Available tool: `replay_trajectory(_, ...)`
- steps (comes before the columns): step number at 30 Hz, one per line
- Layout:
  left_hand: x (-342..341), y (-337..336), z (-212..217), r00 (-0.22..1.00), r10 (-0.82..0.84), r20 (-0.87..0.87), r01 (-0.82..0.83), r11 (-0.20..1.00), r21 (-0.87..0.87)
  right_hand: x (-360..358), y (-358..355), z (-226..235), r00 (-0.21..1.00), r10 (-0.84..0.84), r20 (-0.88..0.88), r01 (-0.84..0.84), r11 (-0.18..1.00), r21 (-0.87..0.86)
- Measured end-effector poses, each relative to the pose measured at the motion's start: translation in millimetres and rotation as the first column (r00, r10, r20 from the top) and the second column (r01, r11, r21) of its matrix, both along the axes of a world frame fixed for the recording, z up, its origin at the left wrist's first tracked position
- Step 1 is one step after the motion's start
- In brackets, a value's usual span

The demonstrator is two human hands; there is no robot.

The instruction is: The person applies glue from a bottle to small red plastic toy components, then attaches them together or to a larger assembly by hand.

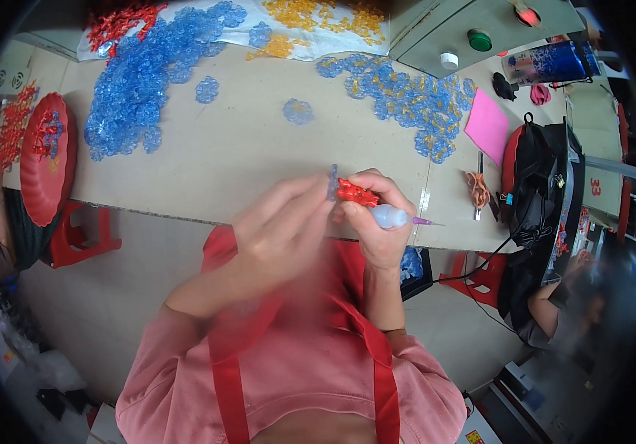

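My left hand (pixel 277 222), slightly blurred, has its fingers pressed together at a clear blue flower-shaped plastic piece (pixel 333 183), seen edge-on. Right against that piece is a small shiny red plastic figure (pixel 357 194), pinched by the thumb and fingertips of my right hand (pixel 383 240). The same right hand also grips a small pale squeeze bottle (pixel 390 216) with a purple needle tip pointing right. Whether the red figure and blue piece are joined cannot be made out. A single blue piece (pixel 298 112) lies on the table beyond my hands.
Blue pieces (pixel 129 96) are heaped at left; blue pieces with yellow parts (pixel 406 103) spread at right. Red parts (pixel 114 29) and yellow parts (pixel 303 13) lie at the back. A red tray (pixel 44 189), pink sheet (pixel 486 126), can (pixel 551 62) and black bag (pixel 536 174) flank the table.
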State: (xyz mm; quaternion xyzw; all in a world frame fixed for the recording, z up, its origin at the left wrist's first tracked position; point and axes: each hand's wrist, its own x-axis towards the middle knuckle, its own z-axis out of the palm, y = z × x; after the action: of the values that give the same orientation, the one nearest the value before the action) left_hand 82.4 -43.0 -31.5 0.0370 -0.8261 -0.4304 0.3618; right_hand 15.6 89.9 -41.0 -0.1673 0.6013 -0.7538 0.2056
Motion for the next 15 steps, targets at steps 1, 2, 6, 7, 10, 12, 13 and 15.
replay_trajectory(1,-0.8,0.4,0.8,1.0,0.003,-0.001,-0.003,1.0,0.001,0.1,0.1,-0.4,0.998,-0.009,0.063,0.012,0.999,-0.048)
replay_trajectory(2,-1.5,0.9,1.9,1.0,-0.003,-0.001,0.003,0.999,0.032,-0.3,-0.1,-0.6,0.992,-0.015,0.126,0.028,0.995,-0.095)
replay_trajectory(6,-0.6,-0.7,1.9,1.0,-0.023,-0.019,0.024,0.997,0.071,-1.4,-1.0,0.3,0.99,-0.003,0.138,0.024,0.988,-0.149)
replay_trajectory(7,-0.1,-1.9,1.9,1.0,-0.02,-0.021,0.022,0.997,0.072,-1.7,-1.0,0.9,0.988,0.005,0.153,0.018,0.989,-0.148)
replay_trajectory(10,1.5,-4.9,2.5,0.999,-0.042,-0.032,0.045,0.995,0.084,-1.8,-2.5,2.2,0.987,0.016,0.162,0.008,0.989,-0.148)
replay_trajectory(12,2.2,-5.7,2.6,0.998,-0.041,-0.04,0.045,0.995,0.092,-2.3,-3.1,2.6,0.988,0.02,0.156,0.004,0.989,-0.151)
replay_trajectory(13,3.0,-6.0,2.4,0.998,-0.041,-0.042,0.044,0.995,0.092,-2.4,-2.7,1.3,0.991,0.031,0.13,-0.013,0.99,-0.138)
replay_trajectory(15,4.7,-6.2,1.9,0.999,-0.046,-0.024,0.049,0.992,0.119,-2.9,-2.6,0.1,0.994,0.042,0.102,-0.029,0.992,-0.125)
